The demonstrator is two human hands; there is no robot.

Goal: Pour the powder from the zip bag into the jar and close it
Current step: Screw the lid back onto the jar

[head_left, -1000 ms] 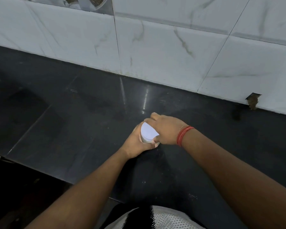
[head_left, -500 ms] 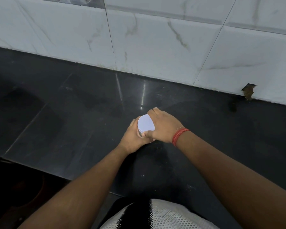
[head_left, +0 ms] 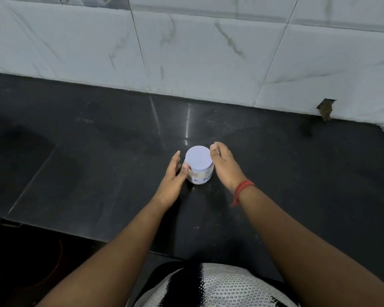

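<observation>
Both hands' grip has let go: left hand (head_left: 173, 176) and right hand (head_left: 224, 165) flank the lidded jar (head_left: 199, 166), fingers relaxed.

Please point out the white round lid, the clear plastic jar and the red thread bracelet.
white round lid (head_left: 198, 159), head view, centre of its flat top.
clear plastic jar (head_left: 201, 178), head view, its labelled front wall.
red thread bracelet (head_left: 242, 189), head view, strands over the wrist.

left hand (head_left: 172, 176): fingers relaxed | right hand (head_left: 223, 166): fingers loose, holding nothing

One camera sits on my head. It looks forward and down, close over the counter (head_left: 98, 151), facing the wall (head_left: 208, 52).
</observation>
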